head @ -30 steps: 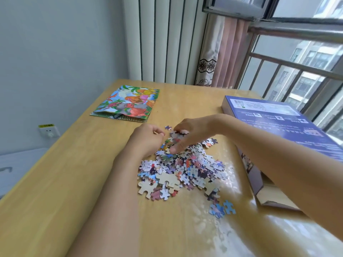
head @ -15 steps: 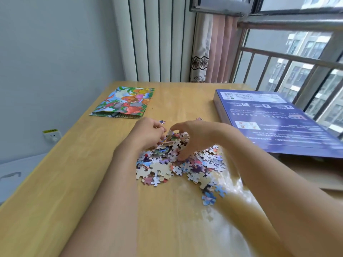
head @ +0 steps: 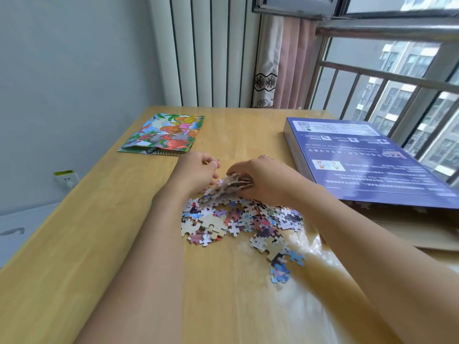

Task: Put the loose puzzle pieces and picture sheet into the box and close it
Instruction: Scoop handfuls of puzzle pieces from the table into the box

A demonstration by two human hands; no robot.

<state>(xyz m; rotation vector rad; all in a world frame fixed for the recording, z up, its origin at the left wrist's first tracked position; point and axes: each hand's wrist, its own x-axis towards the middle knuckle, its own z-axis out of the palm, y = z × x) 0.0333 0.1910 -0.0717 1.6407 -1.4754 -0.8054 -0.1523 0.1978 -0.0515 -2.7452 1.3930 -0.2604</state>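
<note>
Head view: a bunch of puzzle pieces [head: 231, 186] is scooped between left hand [head: 196, 171] and right hand [head: 263, 180], fingers curled inward and pressed together so nothing spills. Remaining pile [head: 238, 219] lies on the table [head: 74, 256]. Box [head: 360, 157] is kept right, within reach; picture sheet [head: 166, 134] lies far left, untouched.

The loose cardboard puzzle pieces [head: 238, 219] mix purple, blue, pink and white, a few showing plain beige backs. The flat picture sheet [head: 165, 132] shows green palms and orange figures. The rectangular purple-blue box lid [head: 360, 155] carries white print.
</note>
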